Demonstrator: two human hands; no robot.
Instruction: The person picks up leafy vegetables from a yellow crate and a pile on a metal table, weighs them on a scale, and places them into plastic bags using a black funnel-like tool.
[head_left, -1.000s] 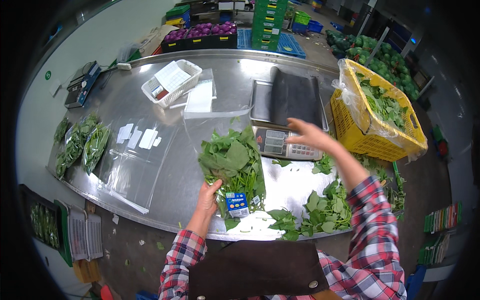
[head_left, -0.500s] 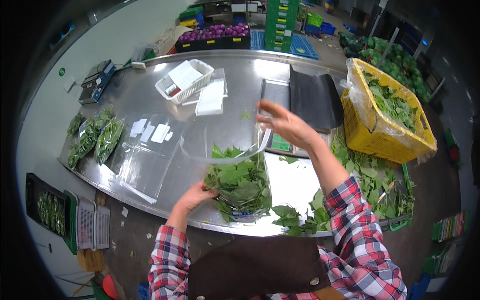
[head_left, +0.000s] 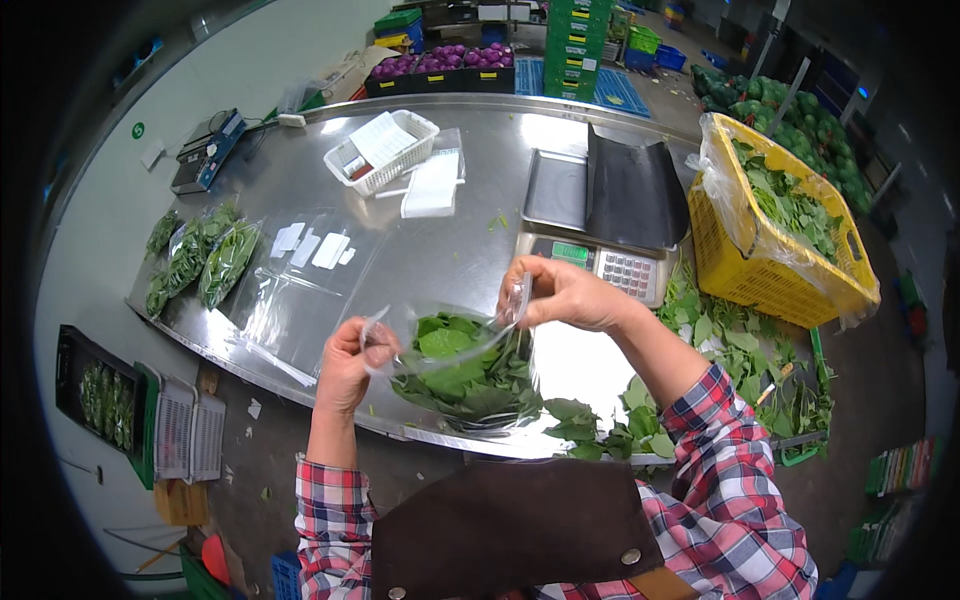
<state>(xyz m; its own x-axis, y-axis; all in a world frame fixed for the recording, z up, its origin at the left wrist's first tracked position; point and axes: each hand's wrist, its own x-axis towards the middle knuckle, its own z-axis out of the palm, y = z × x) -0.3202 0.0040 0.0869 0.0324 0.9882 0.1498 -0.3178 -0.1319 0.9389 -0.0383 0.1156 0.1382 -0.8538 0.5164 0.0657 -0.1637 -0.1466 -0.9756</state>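
Note:
A clear plastic bag [head_left: 478, 352] full of leafy greens [head_left: 455, 365] rests near the front edge of the metal table. My left hand [head_left: 352, 362] is closed on the left side of its mouth. On the opposite side, my right hand [head_left: 565, 294] pinches the rim between thumb and fingers. The mouth is spread wide between both hands, with the leaves below it. Just beyond my right hand stands a weighing scale [head_left: 610, 272] with a lit green display. Loose leafy stems [head_left: 600, 425] lie on the table to the right of the bag.
A yellow crate [head_left: 745, 255] of greens stands at the right. Flat clear bags [head_left: 300, 290] with white labels and several filled bags [head_left: 228, 264] lie on the left. A white basket [head_left: 385, 155] and papers [head_left: 432, 185] sit farther back. Purple vegetables [head_left: 440, 60] are behind the table.
My right hand has come down and taken the bag's rim. My left hand has moved up from the bag's side to the rim's left, and the mouth has come nearer me.

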